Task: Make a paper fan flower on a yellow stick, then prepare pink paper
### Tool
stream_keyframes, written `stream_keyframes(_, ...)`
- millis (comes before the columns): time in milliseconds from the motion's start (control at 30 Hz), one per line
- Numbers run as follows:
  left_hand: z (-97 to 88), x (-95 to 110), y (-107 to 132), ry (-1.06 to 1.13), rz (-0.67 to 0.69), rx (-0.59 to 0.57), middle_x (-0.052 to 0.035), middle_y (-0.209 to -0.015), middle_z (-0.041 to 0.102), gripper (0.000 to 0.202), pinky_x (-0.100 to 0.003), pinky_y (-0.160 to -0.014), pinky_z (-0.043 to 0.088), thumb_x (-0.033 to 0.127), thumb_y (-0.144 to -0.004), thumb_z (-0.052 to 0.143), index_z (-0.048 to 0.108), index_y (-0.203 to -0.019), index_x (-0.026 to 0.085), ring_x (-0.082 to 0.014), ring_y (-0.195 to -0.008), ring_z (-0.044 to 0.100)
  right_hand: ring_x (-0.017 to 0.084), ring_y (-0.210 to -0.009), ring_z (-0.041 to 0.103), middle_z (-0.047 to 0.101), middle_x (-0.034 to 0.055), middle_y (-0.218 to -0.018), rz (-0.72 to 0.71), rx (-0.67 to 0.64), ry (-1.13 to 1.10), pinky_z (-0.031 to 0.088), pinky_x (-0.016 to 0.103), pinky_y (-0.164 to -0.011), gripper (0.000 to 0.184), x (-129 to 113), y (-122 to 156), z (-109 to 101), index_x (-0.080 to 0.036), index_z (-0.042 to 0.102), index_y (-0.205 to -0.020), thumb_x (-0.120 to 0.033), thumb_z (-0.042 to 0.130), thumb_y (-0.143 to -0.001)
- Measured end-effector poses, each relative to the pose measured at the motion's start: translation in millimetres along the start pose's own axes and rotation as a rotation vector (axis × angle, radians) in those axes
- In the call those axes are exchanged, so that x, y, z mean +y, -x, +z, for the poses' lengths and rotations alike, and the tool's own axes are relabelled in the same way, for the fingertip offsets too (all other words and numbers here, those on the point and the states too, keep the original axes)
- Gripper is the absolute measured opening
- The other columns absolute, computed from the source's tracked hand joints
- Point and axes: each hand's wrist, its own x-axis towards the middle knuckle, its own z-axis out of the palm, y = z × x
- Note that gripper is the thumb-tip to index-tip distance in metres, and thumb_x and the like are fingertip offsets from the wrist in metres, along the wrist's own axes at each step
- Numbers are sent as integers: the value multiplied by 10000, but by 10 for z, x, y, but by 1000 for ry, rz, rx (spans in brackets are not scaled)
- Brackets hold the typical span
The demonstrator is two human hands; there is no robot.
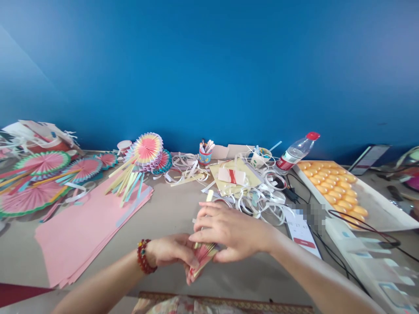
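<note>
Low in the middle of the head view, my left hand (176,253) pinches the lower end of a folded paper fan (203,255), pink with pale yellow edges. A beaded bracelet circles that wrist. My right hand (225,229) lies over the fan's upper part, fingers curved around it and the thumb at its right side. A pale yellow strip (210,196) sticks up beyond the right fingers. Part of the fan is hidden beneath the right hand. To the left lies a stack of pink paper (81,226), with finished pleated paper fans (149,148) on its far end.
More pleated fans (46,163) lie at the far left. White paper strips (262,205) tangle beside a yellow sheet (250,174). Behind are a pen cup (205,157) and a bottle (296,152). On the right are a phone (303,235), a power strip (356,257), cables and a tray (376,213) of orange-yellow ovals.
</note>
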Motion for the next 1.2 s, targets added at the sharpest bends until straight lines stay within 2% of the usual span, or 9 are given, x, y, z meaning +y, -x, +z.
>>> stream_keyframes(167, -58, -21, 7, 0, -3, 41, -50, -657, 640, 170, -282, -610, 513, 279, -694, 702, 694, -703, 110, -148, -575, 575, 244, -1053, 526, 672, 64, -1030, 44, 24, 42, 198, 483, -1151, 318, 4, 20, -31, -186, 671, -1099, -293, 672, -799)
stream_keyframes(267, -40, 34, 59, -92, 102, 189, -61, -764, 645, 293, -290, -642, 520, 404, -789, 657, 693, -837, 117, -168, -681, 593, 234, -1002, 529, 672, 54, -971, 88, 56, 61, 218, 480, -1142, 264, 27, 52, -41, -190, 682, -1041, -306, 671, -804)
stream_keyframes(367, 12, 103, 135, -547, 396, 503, -70, -948, 641, 357, -297, -744, 499, 476, -884, 580, 662, -1022, 158, -184, -833, 595, 231, -982, 529, 673, 54, -935, 163, 96, 98, 235, 484, -1131, 252, 61, 79, -14, -180, 683, -1026, -323, 672, -819)
stream_keyframes(433, 46, 122, 171, -923, 532, 683, -67, -989, 631, 389, -300, -783, 474, 477, -860, 636, 632, -1111, 179, -189, -863, 591, 228, -972, 531, 673, 55, -916, 206, 124, 123, 239, 482, -1129, 238, 79, 80, 13, -172, 684, -1001, -336, 672, -829)
stream_keyframes(500, 67, 109, 182, -1186, 552, 797, -52, -924, 632, 386, -291, -746, 459, 455, -855, 660, 627, -1136, 193, -185, -816, 596, 225, -964, 537, 672, 55, -905, 241, 151, 146, 246, 476, -1128, 233, 82, 68, 37, -167, 682, -983, -342, 680, -829)
stream_keyframes(567, 73, 76, 172, -1317, 543, 861, -31, -816, 626, 295, -271, -677, 440, 425, -904, 610, 652, -1093, 202, -168, -726, 592, 222, -962, 548, 671, 52, -906, 277, 184, 164, 259, 464, -1124, 221, 73, 53, 55, -168, 681, -976, -335, 682, -830)
stream_keyframes(767, 43, 14, 138, -1314, 677, 909, -21, -737, 657, 197, -243, -632, 440, 348, -947, 578, 690, -1036, 212, -152, -676, 610, 214, -962, 606, 664, 65, -1024, 346, 248, 157, 340, 439, -1085, 290, 33, 54, 123, -171, 656, -1077, -357, 677, -855)
stream_keyframes(1033, 7, 9, 134, -1330, 835, 851, -42, -751, 700, 132, -302, -761, 488, 251, -935, 600, 700, -992, 185, -181, -763, 629, 195, -898, 622, 682, 58, -861, 253, 272, 149, 417, 385, -1028, 151, 61, 72, 208, -159, 674, -968, -290, 609, -930)
stream_keyframes(1200, -12, 42, 171, -1232, 794, 805, -20, -748, 721, 112, -270, -750, 495, 245, -940, 594, 688, -987, 207, -177, -801, 647, 236, -1024, 607, 680, 94, -1051, 291, 268, 94, 456, 384, -977, 374, 46, 115, 159, -157, 626, -1162, -390, 681, -875)
